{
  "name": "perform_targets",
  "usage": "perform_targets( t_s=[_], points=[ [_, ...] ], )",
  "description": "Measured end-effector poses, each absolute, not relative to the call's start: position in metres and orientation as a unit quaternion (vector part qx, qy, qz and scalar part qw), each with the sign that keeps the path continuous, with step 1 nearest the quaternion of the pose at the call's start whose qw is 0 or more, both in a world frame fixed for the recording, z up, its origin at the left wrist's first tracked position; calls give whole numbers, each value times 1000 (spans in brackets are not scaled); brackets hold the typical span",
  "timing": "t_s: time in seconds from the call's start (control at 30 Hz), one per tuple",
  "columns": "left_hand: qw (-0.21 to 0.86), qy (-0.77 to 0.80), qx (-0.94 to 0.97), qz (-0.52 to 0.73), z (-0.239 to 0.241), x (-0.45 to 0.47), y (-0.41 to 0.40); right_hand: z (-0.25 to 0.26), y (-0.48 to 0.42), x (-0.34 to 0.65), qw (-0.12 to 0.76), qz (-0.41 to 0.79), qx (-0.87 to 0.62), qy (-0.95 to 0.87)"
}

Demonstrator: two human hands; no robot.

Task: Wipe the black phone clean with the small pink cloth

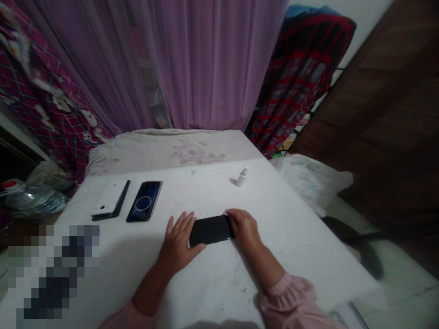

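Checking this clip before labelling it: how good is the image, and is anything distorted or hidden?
Head view: dim, soft indoor light; wide-lens bending makes the curtain and table edges slant; a pixelated block covers the lower left; a soft shadow lies beside the right hand; the black phone looks slightly soft, not crisp.

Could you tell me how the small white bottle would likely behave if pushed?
The small white bottle stands on a narrow base, so it would probably tip easily. Its round body could then roll, and it looks like light plastic.
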State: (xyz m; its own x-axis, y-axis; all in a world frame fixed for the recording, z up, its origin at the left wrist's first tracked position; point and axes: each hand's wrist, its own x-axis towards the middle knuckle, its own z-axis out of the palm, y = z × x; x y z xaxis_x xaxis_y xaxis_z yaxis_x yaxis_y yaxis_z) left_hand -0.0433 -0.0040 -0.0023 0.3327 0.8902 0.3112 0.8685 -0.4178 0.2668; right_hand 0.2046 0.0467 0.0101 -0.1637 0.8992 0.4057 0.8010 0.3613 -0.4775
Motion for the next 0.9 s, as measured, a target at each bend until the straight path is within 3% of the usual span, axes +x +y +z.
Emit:
perform_targets(
  t_s=[0.3, 0.63, 0.9],
  points=[
    [24, 563, 798, 215, -4, -38, -4, 3, -5, 222, 346, 81, -578, -735],
    [19, 561, 798, 220, -3, -38, -5, 12, 53, 198, 334, 102, -600, -720],
    [9, 560, 796, 230, -5, -37, -4, 8, -9, 222, 344, 83, -590, -726]
  ],
)
